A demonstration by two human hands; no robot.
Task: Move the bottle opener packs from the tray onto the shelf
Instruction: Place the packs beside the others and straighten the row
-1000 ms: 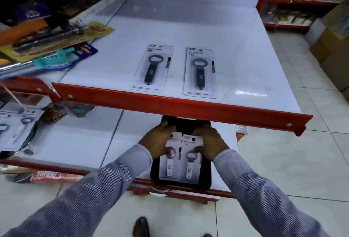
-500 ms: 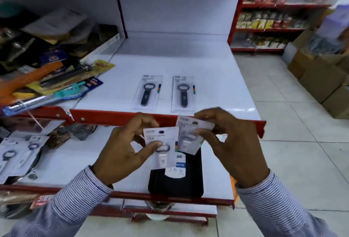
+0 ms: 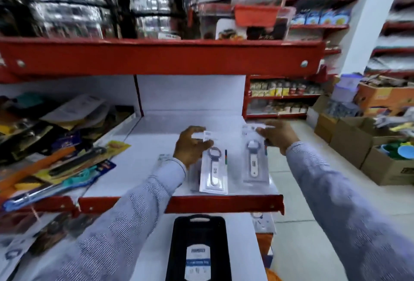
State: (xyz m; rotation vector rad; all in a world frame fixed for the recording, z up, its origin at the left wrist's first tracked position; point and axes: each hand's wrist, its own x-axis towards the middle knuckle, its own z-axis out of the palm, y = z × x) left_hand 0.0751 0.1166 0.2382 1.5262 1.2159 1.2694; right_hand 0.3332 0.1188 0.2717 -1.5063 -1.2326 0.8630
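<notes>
**Both hands over the shelf, one pack in each**

Now each hand pinches a bottle opener pack by its top edge above the white shelf (image 3: 139, 159). The left hand (image 3: 190, 145) grips the left pack (image 3: 214, 172) between thumb and fingers; its near end sits low by the shelf's red front lip (image 3: 224, 204), though blur hides whether it touches the surface. The right hand (image 3: 276, 134) holds the right pack (image 3: 255, 162) the same way, just beside the first, with its near end close to the shelf's right corner. Both packs carry a pale opener, ring end far, handle near. Partly hidden under the left sleeve (image 3: 134, 209) is the edge of another pack (image 3: 161, 158) lying on the shelf. Below, on the lower shelf, the black tray (image 3: 177, 247) shows only a white label. Mixed packaged goods (image 3: 62, 164) are heaped on the shelf section to the left.
</notes>
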